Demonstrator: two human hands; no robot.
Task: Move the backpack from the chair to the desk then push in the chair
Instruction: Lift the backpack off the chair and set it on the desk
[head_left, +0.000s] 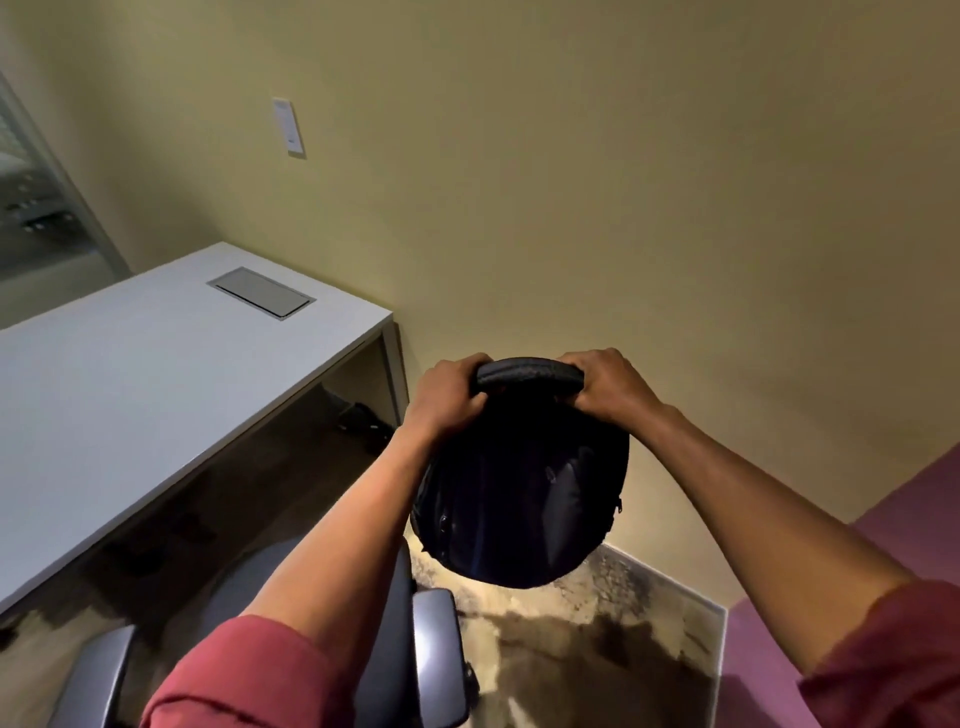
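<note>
At nine o'clock from the raised load stretches the desk (130, 374), a broad, flat, smooth white slab with a grey metal cable hatch (262, 292) set flush in its top. At seven o'clock, low in view, sits the chair (410, 639), dark seat and glossy grey armrests. The backpack (519, 483) hangs in the air at centre, clear of both, a rounded black fabric shell that sags softly. It looks moderately heavy and limp, so the padded top handle (527, 376) seems the soundest hold. The left hand (447, 400) and right hand (610, 387) each wrap closed fingers around that handle's ends.
</note>
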